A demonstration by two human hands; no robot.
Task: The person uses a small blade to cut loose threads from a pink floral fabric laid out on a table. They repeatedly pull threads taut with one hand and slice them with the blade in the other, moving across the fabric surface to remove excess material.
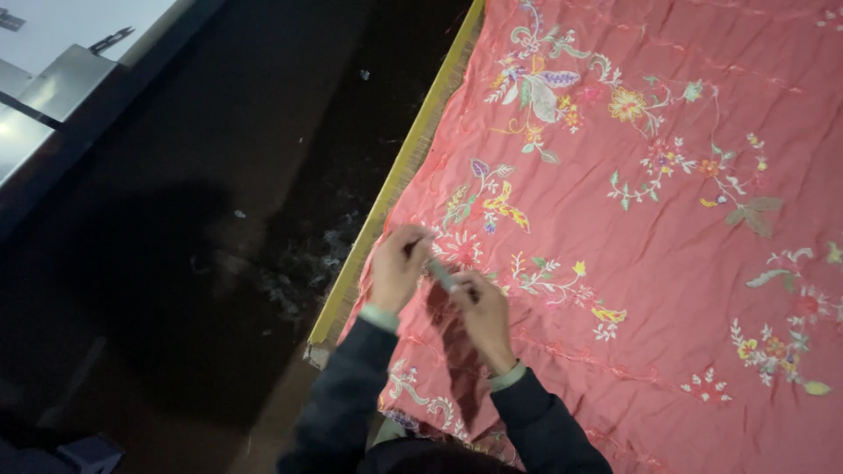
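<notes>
Left hand and right hand each grip a small grey tool over embroidered cloth

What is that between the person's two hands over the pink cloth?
In the head view, a small grey tool spans the gap between the left hand and right hand, above the pink embroidered cloth; its kind is unclear.

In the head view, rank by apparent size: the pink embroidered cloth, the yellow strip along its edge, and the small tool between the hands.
1. Pink embroidered cloth, largest.
2. Yellow strip, long, narrow.
3. Small tool, mostly hidden by the left hand and right hand.
</notes>
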